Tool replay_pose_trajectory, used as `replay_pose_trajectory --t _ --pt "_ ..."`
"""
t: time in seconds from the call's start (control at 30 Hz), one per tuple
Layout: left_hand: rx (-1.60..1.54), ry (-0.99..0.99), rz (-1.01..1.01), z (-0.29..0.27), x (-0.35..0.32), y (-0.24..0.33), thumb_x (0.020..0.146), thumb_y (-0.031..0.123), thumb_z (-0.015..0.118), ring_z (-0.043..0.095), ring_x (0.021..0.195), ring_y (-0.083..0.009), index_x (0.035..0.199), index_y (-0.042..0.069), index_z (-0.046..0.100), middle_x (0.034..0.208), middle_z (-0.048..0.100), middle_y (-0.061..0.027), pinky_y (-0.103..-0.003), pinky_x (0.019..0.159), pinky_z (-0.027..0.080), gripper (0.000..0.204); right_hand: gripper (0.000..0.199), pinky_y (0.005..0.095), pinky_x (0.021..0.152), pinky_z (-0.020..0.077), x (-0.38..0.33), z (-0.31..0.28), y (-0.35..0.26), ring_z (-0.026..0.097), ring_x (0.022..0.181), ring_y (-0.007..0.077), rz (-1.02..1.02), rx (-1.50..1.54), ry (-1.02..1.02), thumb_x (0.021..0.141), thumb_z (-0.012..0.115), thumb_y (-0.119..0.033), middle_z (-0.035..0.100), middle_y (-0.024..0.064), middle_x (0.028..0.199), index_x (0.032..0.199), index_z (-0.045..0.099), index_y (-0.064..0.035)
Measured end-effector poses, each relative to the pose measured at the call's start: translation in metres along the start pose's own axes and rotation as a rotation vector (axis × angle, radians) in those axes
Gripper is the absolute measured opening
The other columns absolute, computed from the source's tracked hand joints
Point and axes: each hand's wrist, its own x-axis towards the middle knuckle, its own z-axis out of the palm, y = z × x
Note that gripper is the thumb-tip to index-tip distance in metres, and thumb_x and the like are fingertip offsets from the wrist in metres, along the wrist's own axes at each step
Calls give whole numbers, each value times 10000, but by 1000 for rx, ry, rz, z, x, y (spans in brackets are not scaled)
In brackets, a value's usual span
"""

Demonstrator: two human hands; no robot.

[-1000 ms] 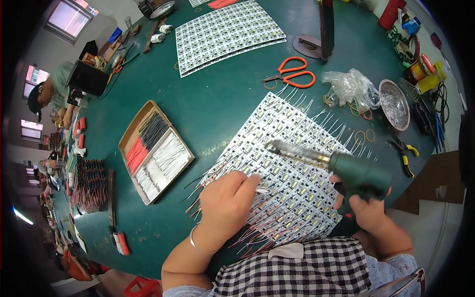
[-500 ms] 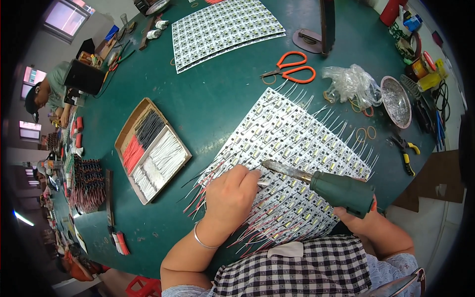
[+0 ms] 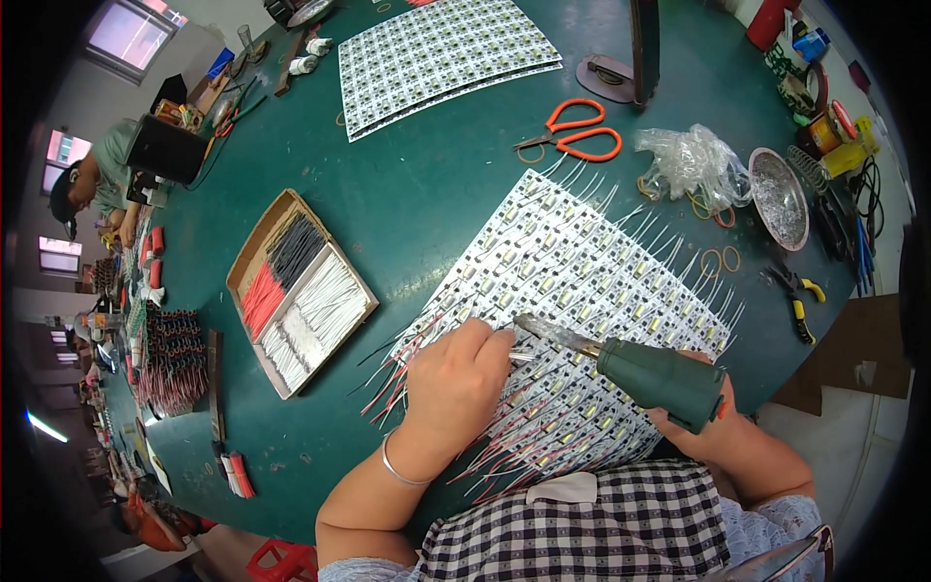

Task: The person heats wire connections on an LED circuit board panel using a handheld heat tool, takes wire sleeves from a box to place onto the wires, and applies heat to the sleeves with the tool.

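Note:
A white circuit board sheet lies at a slant before me, with rows of small yellowish parts and thin wires along its edges. Over its left part, my left hand is closed in a pinch on thin white wires, whose ends stick out past the fingertips. My right hand grips a green soldering gun. Its metal barrel points left, and the tip is just above or on the board, close to my left fingertips; contact cannot be made out. Red, black and white wires fringe the board's lower-left side.
Left of the board stands a cardboard tray of sorted wires. Orange-handled scissors, a crumpled plastic bag, a metal bowl and yellow-black pliers lie beyond. More boards are stacked at the back. Another person works far left.
The soldering gun's body has shifted slightly left and down with my right hand, while its tip stays by my left fingers. My left hand keeps nearly the same place.

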Motion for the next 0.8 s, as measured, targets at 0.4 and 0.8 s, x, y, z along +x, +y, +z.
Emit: replay_pose_trajectory --t 0.4,0.8 --pt "12 -17 -15 0 1 3 683 71 594 549 566 -175 841 79 629 701 499 -31 -292 459 434 163 291 368 868 454 -9 -5 -4 639 910 266 147 104 63 738 657 -62 657 117 982 1023 624 -16" --pt "-7 149 -181 -50 -16 10 613 -38 667 564 600 -215 840 72 657 732 553 -58 -302 514 458 252 291 373 805 474 -31 -13 2 628 827 273 143 1 195 751 666 -83 643 115 943 1025 615 -1"
